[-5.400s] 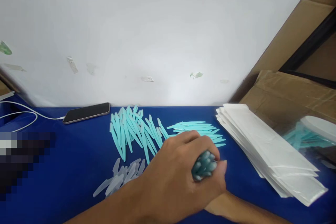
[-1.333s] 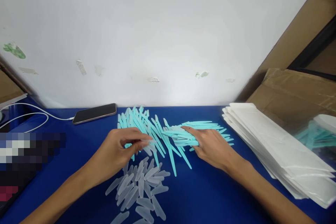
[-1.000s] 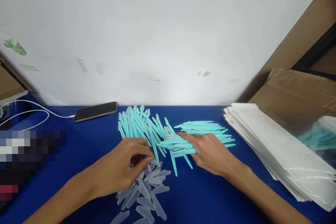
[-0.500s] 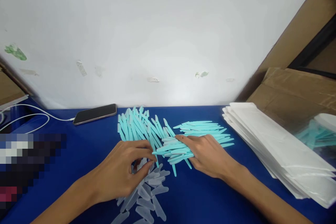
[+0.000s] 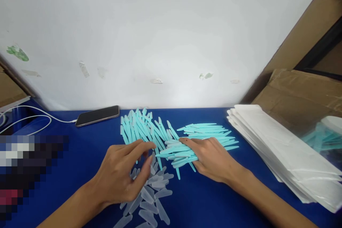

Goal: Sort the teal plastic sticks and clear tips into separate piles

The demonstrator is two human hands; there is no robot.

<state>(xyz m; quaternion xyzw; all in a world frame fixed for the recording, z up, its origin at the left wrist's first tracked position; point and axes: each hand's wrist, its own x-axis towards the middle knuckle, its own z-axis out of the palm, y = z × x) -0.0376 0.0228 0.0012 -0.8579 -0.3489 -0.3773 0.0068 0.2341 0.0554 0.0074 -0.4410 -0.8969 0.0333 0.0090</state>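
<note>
My right hand is closed around a bundle of turquoise eyebrow razors, whose ends stick out to the left between thumb and fingers. Just left of the bundle, my left hand hovers with thumb and forefinger apart and nothing seen between them. Below its fingers lies a loose pile of translucent blade caps, partly hidden by the hand. Behind the left hand is a heap of turquoise razors with pale ends. More razors lie in a row beyond my right hand.
White folded bags or sheets are stacked on the right of the blue table. A phone with a white cable lies at the back left. A white wall rises behind; cardboard stands at the right.
My left hand has drawn back left from the protruding razor tip, and its thumb and forefinger have parted. The right hand keeps its hold on the bundle, almost unmoved.
</note>
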